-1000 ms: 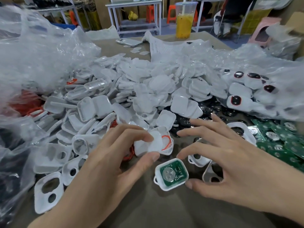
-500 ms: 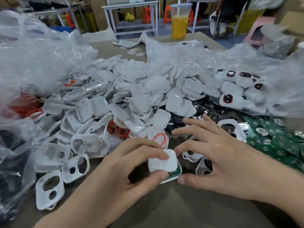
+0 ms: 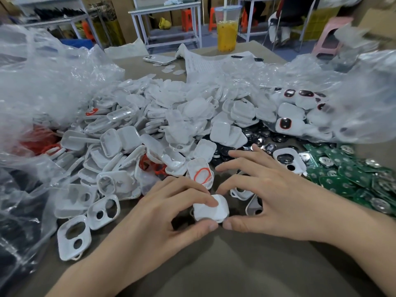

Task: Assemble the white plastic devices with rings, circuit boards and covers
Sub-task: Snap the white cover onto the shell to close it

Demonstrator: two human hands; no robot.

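Note:
A white plastic device [image 3: 211, 210] lies on the table in front of me, its cover on top and no green board showing. My left hand [image 3: 171, 209] pinches it between forefinger on top and thumb at the near edge. My right hand [image 3: 265, 194] pinches its right side, thumb at the near edge and forefinger at the far edge. Just behind sits an open white shell with an orange ring [image 3: 201, 174] in it. Green circuit boards [image 3: 347, 174] lie to the right.
A big heap of white covers [image 3: 167, 125] fills the middle of the table. White front shells with holes [image 3: 74, 237] lie at left, black round discs [image 3: 259, 142] behind my right hand. Clear plastic bags [image 3: 42, 82] bulge at both sides. A drink cup [image 3: 227, 28] stands far back.
My left hand carried a white cover from the pile down onto the shell holding the green board, which is now covered. My right hand closed in on the device's right side.

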